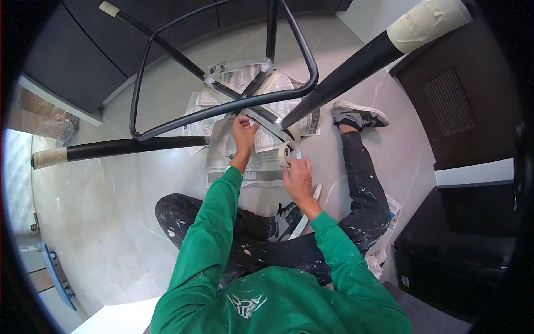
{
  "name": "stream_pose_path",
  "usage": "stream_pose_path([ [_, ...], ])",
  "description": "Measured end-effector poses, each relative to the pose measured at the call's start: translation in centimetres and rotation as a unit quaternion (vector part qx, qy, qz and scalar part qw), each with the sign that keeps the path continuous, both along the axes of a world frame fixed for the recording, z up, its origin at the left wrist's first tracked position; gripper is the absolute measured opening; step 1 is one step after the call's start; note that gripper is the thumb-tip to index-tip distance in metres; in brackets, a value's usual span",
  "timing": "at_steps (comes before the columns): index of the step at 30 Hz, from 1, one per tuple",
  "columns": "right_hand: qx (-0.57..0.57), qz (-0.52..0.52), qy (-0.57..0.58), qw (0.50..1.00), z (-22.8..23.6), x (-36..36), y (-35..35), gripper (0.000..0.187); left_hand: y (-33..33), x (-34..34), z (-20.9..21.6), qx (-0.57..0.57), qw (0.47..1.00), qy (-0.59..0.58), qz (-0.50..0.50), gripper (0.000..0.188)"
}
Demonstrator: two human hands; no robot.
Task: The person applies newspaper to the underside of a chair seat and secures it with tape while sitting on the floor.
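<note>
An upturned black metal stool (272,100) stands before me, its legs in the air and their ends wrapped in cream masking tape (431,25). Newspaper sheets (245,167) lie around its base on the floor. At the stool's underside, by the near edge of the crossed frame, my left hand (243,136) has its fingers pinched together over the newspaper; what they hold, if anything, is too small to make out. Just to the right, my right hand (299,178) grips a roll of masking tape (283,155), held upright near the base of a leg.
The stool's bent footrest ring (314,67) arches above my hands. My legs in paint-spotted dark trousers (364,183) flank the newspaper. A black glossy box (456,245) stands at right, below a dark vented panel (450,103). Dark cabinet fronts (83,50) line the far left.
</note>
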State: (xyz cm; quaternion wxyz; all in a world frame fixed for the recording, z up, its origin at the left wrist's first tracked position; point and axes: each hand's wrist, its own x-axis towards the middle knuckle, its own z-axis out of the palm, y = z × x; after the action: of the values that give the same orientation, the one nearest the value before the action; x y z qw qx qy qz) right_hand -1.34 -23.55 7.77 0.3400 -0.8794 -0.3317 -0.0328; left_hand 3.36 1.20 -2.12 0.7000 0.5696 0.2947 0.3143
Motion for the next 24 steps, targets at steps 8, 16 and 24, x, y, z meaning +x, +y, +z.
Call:
stream_pose_path([
  [8, 0.151, -0.016, 0.108, 0.983, 3.5, 1.8, 0.7, 0.021, -2.3, -1.1, 4.0, 0.311, 0.937, 0.156, 0.041, 0.032],
  [16, 0.18, 0.042, 0.178, 0.966, 5.1, 3.6, 3.6, 0.031, -1.3, -3.4, 4.9, 0.462, 0.874, 0.148, -0.017, 0.029],
  [24, 0.115, 0.072, 0.171, 0.976, 4.2, 5.3, 6.2, 0.029, -0.7, -4.6, 3.0, 0.586, 0.786, 0.191, -0.055, 0.052],
])
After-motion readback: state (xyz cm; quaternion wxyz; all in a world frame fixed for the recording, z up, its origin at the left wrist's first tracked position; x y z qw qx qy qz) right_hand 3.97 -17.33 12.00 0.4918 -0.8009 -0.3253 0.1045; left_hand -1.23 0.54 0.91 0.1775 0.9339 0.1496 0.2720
